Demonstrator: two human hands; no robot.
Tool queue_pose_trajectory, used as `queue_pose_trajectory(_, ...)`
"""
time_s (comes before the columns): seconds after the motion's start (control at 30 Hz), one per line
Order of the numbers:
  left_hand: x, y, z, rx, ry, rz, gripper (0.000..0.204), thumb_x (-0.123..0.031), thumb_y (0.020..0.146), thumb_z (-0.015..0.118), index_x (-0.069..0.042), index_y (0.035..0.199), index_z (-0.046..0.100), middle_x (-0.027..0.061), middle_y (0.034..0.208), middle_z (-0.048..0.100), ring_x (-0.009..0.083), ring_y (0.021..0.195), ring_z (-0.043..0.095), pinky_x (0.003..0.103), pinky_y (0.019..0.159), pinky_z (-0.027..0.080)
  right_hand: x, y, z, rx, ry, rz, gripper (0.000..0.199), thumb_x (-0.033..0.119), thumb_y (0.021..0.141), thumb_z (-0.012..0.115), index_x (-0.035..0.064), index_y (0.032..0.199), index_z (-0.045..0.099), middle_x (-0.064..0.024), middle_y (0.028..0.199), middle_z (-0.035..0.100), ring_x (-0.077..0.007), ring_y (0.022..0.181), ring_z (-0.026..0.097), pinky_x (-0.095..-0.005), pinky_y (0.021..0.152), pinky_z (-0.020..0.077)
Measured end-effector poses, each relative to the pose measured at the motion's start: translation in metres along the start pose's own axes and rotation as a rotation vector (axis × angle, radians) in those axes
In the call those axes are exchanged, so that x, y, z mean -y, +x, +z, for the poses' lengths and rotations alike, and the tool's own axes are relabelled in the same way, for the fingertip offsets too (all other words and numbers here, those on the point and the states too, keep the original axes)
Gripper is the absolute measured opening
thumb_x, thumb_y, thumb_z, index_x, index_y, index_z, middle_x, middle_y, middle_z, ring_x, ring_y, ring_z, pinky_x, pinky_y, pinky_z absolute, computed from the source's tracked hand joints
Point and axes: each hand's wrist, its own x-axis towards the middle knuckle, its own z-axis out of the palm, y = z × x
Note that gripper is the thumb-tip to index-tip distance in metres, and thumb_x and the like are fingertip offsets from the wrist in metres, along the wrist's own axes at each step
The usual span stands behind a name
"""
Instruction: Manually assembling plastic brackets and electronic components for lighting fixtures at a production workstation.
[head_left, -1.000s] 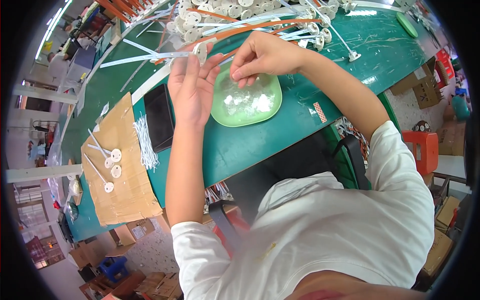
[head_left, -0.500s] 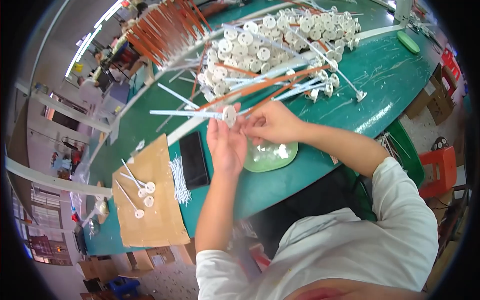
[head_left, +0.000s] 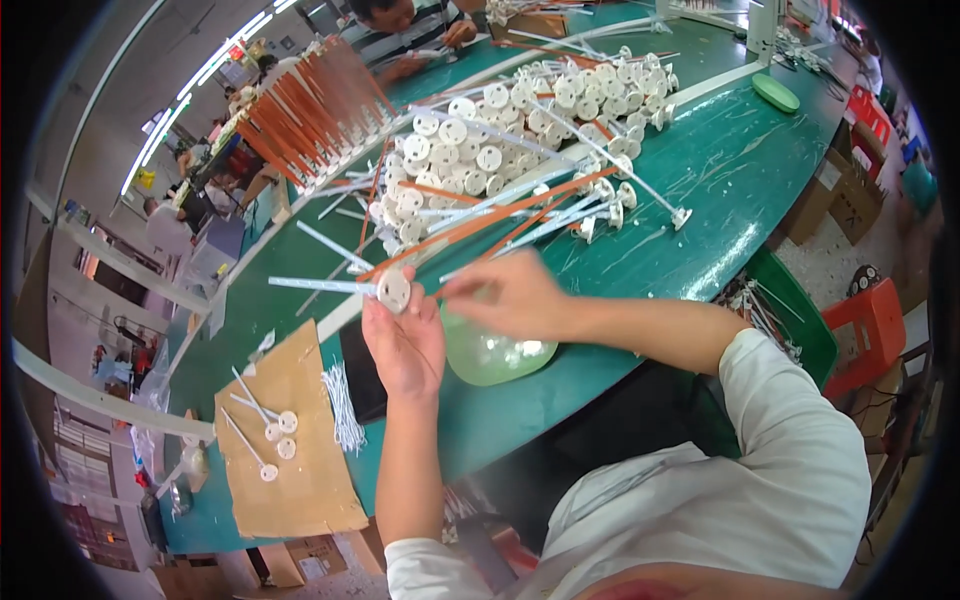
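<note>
Newly raised white disc-ended rod (head_left: 385, 288), left-hand (head_left: 405, 340) grip

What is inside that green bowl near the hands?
The pale green bowl holds some small white pieces, showing at its right side. What they are is too small to tell. The right hand and left hand cover the rest of it.

The person wears a white short-sleeved shirt (head_left: 700, 500), both forearms bare.
</note>
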Motion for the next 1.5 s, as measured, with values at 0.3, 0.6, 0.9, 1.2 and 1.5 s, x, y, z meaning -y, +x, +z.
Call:
queue_pose_trajectory(0.3,-0.012,0.021,0.007,0.168,0.043,0.075,0.032,-0.016,0.098,0.058,-0.002,0.126,0.049,0.0163,0.122,0.059,0.0136,0.086,0.05,0.026,0.073,0.042,0.04,-0.133,-0.228,-0.323,-0.199,-0.642,0.03,0.007,0.089,0.066,0.0019,0.117,0.06,-0.0089,0.096,0.068,-0.0173,0.085,0.066,-0.0321,0.079,0.0535)
queue_pose_trajectory(0.6,-0.013,0.028,-0.027,-0.027,0.222,0.114,0.023,-0.012,0.099,0.056,-0.004,0.12,0.053,0.0087,0.121,0.061,0.018,0.107,0.06,0.025,0.081,0.048,0.057,-0.079,-0.294,-0.46,-0.286,-0.612,0.03,0.007,0.088,0.066,0.0021,0.117,0.06,-0.0089,0.097,0.067,-0.0169,0.087,0.065,-0.0316,0.08,0.053)
queue_pose_trajectory(0.9,-0.013,0.016,-0.023,-0.158,0.225,0.152,0.029,-0.019,0.101,0.054,0.0,0.123,0.051,0.0164,0.119,0.062,0.0123,0.079,0.05,0.026,0.07,0.043,0.1,-0.094,-0.288,-0.269,-0.329,-0.67,0.03,0.008,0.088,0.066,0.0023,0.117,0.06,-0.0088,0.098,0.067,-0.0164,0.089,0.065,-0.0311,0.081,0.0525)
queue_pose_trajectory(1.2,-0.003,0.042,-0.013,0.123,0.077,0.022,0.02,-0.016,0.1,0.055,-0.006,0.117,0.056,0.0111,0.117,0.064,0.014,0.09,0.057,0.026,0.073,0.044,0.054,-0.333,-0.431,-0.059,-0.264,-0.542,0.03,0.008,0.087,0.066,0.0025,0.117,0.061,-0.0088,0.099,0.067,-0.016,0.091,0.064,-0.0307,0.082,0.052)
queue_pose_trajectory(1.5,0.002,0.01,-0.02,-0.018,0.238,0.092,0.027,-0.016,0.097,0.06,-0.003,0.121,0.054,0.0143,0.115,0.062,0.0151,0.092,0.058,0.027,0.077,0.047,0.039,-0.237,-0.121,-0.125,-0.273,-0.746,0.031,0.009,0.087,0.066,0.0027,0.116,0.061,-0.0087,0.1,0.066,-0.0156,0.093,0.064,-0.0302,0.083,0.0516)
